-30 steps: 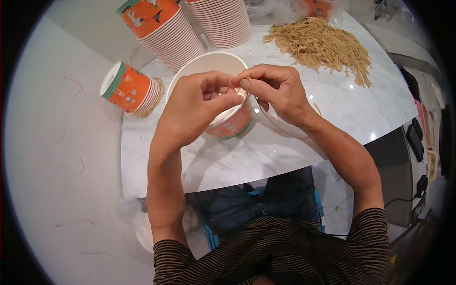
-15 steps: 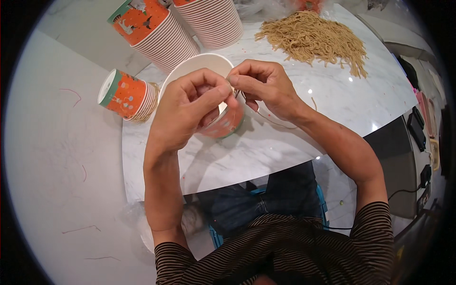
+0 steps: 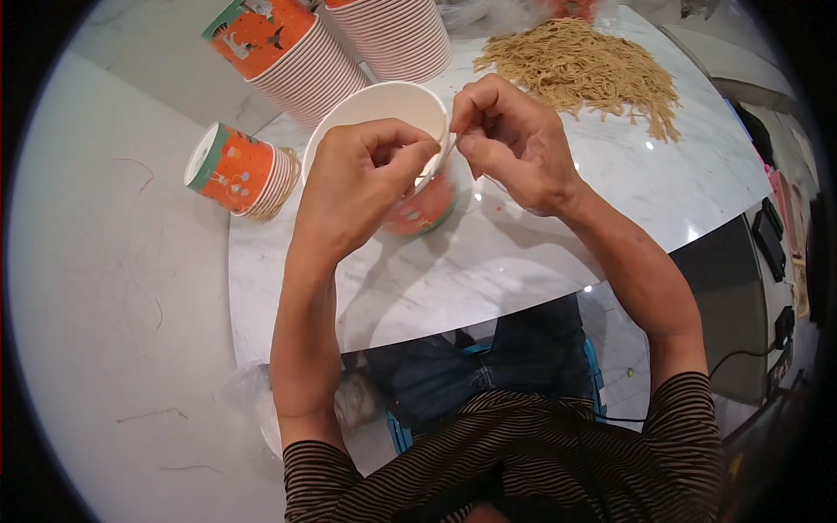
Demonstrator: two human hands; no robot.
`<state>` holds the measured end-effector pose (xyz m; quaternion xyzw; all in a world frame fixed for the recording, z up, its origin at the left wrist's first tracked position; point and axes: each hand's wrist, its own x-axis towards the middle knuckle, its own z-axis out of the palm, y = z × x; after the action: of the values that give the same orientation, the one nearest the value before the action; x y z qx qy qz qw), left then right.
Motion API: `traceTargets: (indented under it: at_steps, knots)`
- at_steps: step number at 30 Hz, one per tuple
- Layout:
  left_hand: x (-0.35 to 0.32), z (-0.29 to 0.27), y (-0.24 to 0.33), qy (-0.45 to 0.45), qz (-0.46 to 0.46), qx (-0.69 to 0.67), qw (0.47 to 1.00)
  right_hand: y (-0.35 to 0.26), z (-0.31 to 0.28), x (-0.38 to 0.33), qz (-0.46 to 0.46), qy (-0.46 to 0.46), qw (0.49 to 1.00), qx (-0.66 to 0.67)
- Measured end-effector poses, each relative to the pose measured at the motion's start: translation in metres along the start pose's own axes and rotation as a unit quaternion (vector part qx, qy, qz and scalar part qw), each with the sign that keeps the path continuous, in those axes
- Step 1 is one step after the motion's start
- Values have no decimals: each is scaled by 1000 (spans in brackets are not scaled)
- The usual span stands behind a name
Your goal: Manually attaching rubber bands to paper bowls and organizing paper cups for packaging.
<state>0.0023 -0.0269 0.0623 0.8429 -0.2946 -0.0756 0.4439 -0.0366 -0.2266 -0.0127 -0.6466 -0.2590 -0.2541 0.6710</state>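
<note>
A paper bucket (image 3: 370, 98), white inside and orange with a green band outside, stands on the table in front of me, partly hidden by my hands. My left hand (image 3: 362, 183) is closed in a pinch over its rim, thumb against fingertips, on a thin tan cord that is mostly hidden there. Just to the right, beside the rim, my right hand (image 3: 516, 148) pinches the cord (image 3: 453, 143) between thumb and fingers. A short gap parts the two sets of fingertips.
Tall stacks of nested paper buckets (image 3: 305, 74) rise at the back left. A smaller stack (image 3: 235, 170) lies on its side at the left edge, tan cord around it. A heap of tan cords (image 3: 584, 70) lies at the back right of the marble-patterned table (image 3: 628, 192).
My hands have drawn apart from touching fingertips; the right moved up and right, the left slightly right. The cord's loose loop below my right wrist no longer shows clearly.
</note>
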Motion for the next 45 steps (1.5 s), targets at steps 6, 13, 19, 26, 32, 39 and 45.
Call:
traceTargets:
  at_steps: [6,13,19,26,32,39,45]
  knots:
    - [-2,3,-2,-14,72,-27,997,-2,-7,3,-12,-37,999,32]
    - [1,2,5,-91,86,-20,992,0,-11,5,-38,-47,997,54]
    - [0,-6,5,-114,69,39,990,-5,-19,11,-88,-22,996,9]
    - [3,-10,1,-96,39,40,994,-7,-27,13,-122,-35,992,-19]
    - [-2,-8,15,-84,137,207,965,-11,-24,14,-152,-45,987,-35]
    - [2,-14,11,-132,206,229,942,-7,-25,19,-187,-36,979,-77]
    - [2,-19,8,-152,199,193,949,-7,-25,17,-153,-41,967,-201]
